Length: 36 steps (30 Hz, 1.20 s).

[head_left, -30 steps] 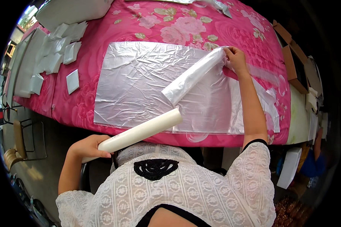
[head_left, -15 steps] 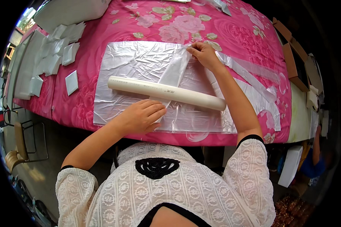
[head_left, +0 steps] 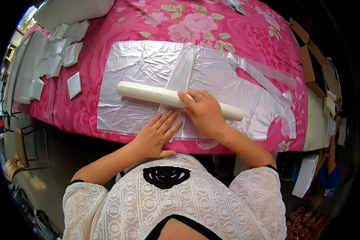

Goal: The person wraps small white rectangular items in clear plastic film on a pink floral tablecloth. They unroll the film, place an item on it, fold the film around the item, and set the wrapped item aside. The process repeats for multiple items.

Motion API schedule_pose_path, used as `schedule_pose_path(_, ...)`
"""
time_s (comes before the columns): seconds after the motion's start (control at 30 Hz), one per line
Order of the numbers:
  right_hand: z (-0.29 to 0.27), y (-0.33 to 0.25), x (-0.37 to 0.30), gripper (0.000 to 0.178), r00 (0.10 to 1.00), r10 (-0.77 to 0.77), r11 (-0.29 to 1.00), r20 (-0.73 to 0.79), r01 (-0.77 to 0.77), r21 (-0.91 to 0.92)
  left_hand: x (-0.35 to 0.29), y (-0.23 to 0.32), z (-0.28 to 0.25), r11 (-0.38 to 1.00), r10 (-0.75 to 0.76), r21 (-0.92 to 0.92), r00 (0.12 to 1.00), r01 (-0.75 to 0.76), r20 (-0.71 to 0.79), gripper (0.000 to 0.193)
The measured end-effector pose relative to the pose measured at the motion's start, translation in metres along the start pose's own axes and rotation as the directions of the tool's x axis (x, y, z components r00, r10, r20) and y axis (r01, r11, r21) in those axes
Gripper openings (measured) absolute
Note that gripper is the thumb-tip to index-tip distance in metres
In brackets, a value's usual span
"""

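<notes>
A thin, translucent white plastic sheet (head_left: 140,64) lies spread over the pink cloth, creased on its left half. Its right end narrows into strap-like strips (head_left: 264,78), like a disposable apron. A narrow folded band (head_left: 181,68) runs across its middle. On top rests a white pipe (head_left: 146,93), slanting slightly down to the right. My right hand (head_left: 206,114) is closed over the pipe right of its middle, thumb and fingers on its top. With fingers stretched, my left hand (head_left: 158,134) lies flat on the sheet's near edge, just below the pipe, holding nothing.
Several folded white plastic packets (head_left: 52,64) lie at the left, with a single packet (head_left: 74,85) nearer. A white bin (head_left: 74,14) stands at the far left. Cardboard boxes (head_left: 312,70) are at the right edge. A chair (head_left: 22,150) stands on the floor at left; another person's arm (head_left: 332,156) shows at right.
My right hand has let go of the sheet's far edge and come down onto the pipe. The band now lies flat. The pipe has shifted slightly right; my left hand's fingers have spread out.
</notes>
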State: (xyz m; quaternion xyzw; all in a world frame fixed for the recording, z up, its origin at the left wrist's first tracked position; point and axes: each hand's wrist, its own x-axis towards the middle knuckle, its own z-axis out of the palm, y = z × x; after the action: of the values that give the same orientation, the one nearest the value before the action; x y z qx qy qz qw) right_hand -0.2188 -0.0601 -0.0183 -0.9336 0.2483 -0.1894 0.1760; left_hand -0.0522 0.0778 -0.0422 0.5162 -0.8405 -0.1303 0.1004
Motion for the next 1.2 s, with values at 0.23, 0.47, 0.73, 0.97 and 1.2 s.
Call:
schedule_pose_path(0.23, -0.047, 0.116, -0.004, 0.046, 0.923, 0.281, 0.911, -0.262, -0.342, -0.229, 0.002, 0.002, -0.002, 1.000, 0.002, 0.007, 1.000, -0.002, 0.019, 0.087)
schedule_pose_path(0.47, -0.028, 0.034, -0.010, 0.050, 0.988, -0.087, 0.993, 0.128, 0.077, 0.084, -0.003, 0.024, 0.018, 0.998, -0.067, -0.001, 0.997, 0.067, -0.033, 0.077)
schedule_pose_path(0.73, 0.011, 0.066, 0.079, 0.046, 0.993, -0.077, 0.996, -0.093, 0.072, -0.052, 0.000, 0.032, 0.019, 0.997, -0.075, -0.022, 0.995, 0.074, -0.059, 0.073)
schedule_pose_path(0.97, 0.011, 0.071, 0.094, 0.042, 0.966, -0.178, 0.983, -0.187, 0.167, -0.077, -0.024, -0.005, 0.004, 0.979, 0.170, -0.104, 0.982, -0.178, -0.082, 0.060)
schedule_pose_path(1.2, 0.009, 0.005, 0.003, 0.042, 0.947, -0.278, 0.930, 0.158, 0.224, 0.292, -0.029, -0.017, 0.001, 0.944, 0.283, -0.114, 0.939, -0.308, -0.193, 0.040)
